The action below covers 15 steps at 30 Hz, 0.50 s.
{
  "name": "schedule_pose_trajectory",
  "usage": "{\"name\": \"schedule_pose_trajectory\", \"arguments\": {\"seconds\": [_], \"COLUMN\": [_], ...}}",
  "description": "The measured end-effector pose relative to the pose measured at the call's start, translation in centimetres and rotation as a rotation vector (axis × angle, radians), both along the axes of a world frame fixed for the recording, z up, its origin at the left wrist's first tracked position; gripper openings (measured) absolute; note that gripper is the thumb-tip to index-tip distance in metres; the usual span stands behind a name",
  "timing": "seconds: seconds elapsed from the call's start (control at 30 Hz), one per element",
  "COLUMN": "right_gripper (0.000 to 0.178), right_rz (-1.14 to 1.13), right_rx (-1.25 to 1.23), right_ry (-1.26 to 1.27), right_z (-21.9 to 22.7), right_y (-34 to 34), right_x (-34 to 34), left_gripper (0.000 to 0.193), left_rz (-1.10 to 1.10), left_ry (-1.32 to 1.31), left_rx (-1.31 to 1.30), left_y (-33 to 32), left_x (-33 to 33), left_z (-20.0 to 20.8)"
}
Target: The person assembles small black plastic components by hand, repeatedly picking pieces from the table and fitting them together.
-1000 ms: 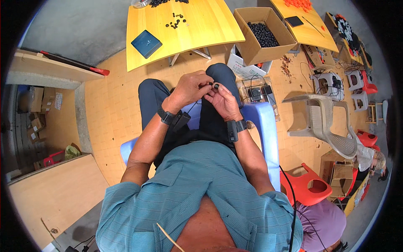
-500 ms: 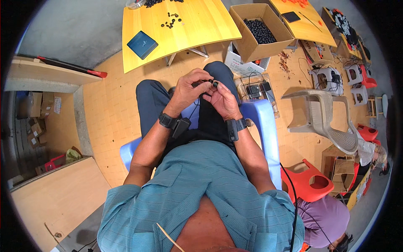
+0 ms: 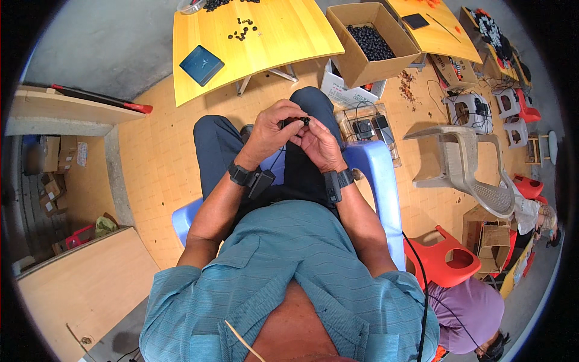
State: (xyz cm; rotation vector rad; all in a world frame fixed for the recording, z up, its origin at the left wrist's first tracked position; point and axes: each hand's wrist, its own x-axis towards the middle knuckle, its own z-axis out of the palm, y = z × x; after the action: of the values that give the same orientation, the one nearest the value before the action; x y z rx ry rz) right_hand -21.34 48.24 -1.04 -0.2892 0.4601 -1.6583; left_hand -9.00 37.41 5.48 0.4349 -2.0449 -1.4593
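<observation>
Over my lap my two hands meet, fingertips almost touching. My left hand is closed in a pinch on a dark, narrow piece, mostly covered by the fingers. Between thumb and fingers my right hand pinches a small black round part, which sits against the left fingertips. Whether the two pieces are joined cannot be made out. A thin dark cord hangs below the left hand.
Ahead, small black parts and a dark flat square lie on a yellow table. A cardboard box holds many black parts. To my right stand a beige chair and a red stool, with a person bent low behind.
The black round part in my right hand has come up against the left fingertips, and the gap between the two pieces has closed. The view has shifted slightly.
</observation>
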Motion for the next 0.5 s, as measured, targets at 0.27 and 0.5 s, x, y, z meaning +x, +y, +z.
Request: {"name": "schedule_pose_trajectory", "arguments": {"seconds": [0.27, 0.5], "right_gripper": [0.029, 0.028], "right_rz": [0.011, 0.009], "right_rx": [-0.019, 0.022], "right_ry": [0.027, 0.025], "right_z": [-0.13, -0.53], "right_y": [-0.03, 0.12], "right_x": [-0.01, 0.09], "left_gripper": [0.018, 0.015], "left_rz": [0.032, 0.043], "left_ry": [-0.039, -0.059], "left_rx": [-0.274, -0.356], "left_y": [0.20, 0.28], "left_x": [-0.12, -0.28], "left_z": [0.28, 0.19]}}
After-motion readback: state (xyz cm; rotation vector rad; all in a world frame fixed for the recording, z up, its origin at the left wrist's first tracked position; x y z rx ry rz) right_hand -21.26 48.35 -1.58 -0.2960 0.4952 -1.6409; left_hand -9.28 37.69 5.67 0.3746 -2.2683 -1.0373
